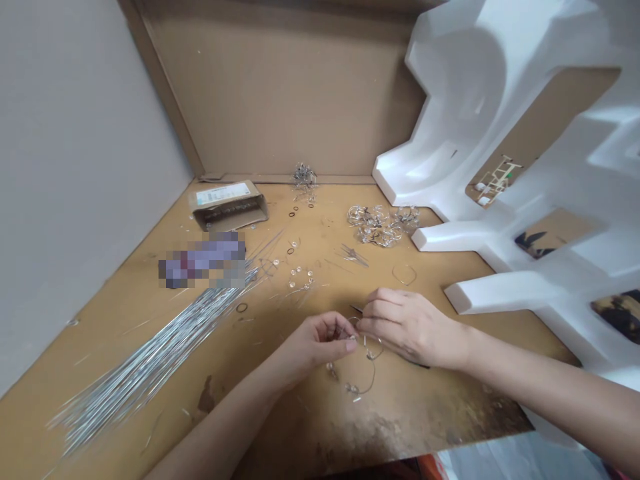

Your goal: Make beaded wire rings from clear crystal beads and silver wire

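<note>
1. Pinching the beaded wire (371, 355), the left hand (323, 339) has fingertips together — best firm, not crushing.
2. Right hand (406, 327) grips a dark tool (418, 365) — best steady.
3. Wire: between both hands.

The looped wire (374, 375) is grey, foam (457, 120) white, tabletop (300, 427) orange-brown.

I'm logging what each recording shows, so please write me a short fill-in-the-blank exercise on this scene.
The left hand is farther from the large white moulded piece than the ____ hand.
The bundle of straight wires lies on the ____ side of the table.
The small open box is made of ____.

Missing words: right; left; cardboard.
</note>
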A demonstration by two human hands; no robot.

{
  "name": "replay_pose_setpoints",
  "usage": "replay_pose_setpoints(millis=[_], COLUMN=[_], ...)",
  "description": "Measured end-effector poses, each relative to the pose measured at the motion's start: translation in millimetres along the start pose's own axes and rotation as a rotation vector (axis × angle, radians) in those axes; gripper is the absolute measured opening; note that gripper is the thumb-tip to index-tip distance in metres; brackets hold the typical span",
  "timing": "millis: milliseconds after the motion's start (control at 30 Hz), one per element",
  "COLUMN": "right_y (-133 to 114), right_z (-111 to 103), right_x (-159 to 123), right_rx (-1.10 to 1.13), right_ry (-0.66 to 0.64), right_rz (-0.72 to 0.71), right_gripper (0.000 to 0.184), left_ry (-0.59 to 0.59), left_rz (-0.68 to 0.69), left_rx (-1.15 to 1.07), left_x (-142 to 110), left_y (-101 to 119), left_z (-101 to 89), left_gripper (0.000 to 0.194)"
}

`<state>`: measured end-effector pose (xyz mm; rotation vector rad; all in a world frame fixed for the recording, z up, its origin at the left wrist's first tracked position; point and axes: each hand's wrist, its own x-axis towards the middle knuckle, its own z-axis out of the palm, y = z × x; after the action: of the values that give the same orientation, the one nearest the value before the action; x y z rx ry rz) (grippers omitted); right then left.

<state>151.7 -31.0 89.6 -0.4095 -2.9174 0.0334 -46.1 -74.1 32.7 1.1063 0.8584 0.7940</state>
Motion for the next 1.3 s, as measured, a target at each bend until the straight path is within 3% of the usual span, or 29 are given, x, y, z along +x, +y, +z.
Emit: replay_pose_setpoints(millis=[300,633,733,1100,1300], right_y=[-12.0,-16.3,-15.2,-11.2,-17.8], right_z=[6.4,5.2,6.5,10.2,10.3], right_x=[-0.4,1.2,1.3,-2.0,-8.1], right_rx=[0.205,0.052,0.097,0.399,0.412], right_ry=[0.029,0.005,-0.022,0.136,0.155], right_rz=[0.225,0.218,0.216,0.301,0.325], right_gripper=[0.022,0.025,0.025,0.018,0.015], left_ry=[0.067,0.11,0.121,0.008,0.052], left_rz=[0.094,0.129,0.155,0.084,0.117], left_rx=[0.155,0.239,0.252,0.121,0.128], left_x=[0.5,-0.7,-0.6,1.2,1.7], left_y=[3.4,-5.1,-7.2,0.9,-0.1], left_z=[7.8,10.4,10.2,5.9,10.4], left_gripper=[0.015,0.009,0.008,0.013,0.011])
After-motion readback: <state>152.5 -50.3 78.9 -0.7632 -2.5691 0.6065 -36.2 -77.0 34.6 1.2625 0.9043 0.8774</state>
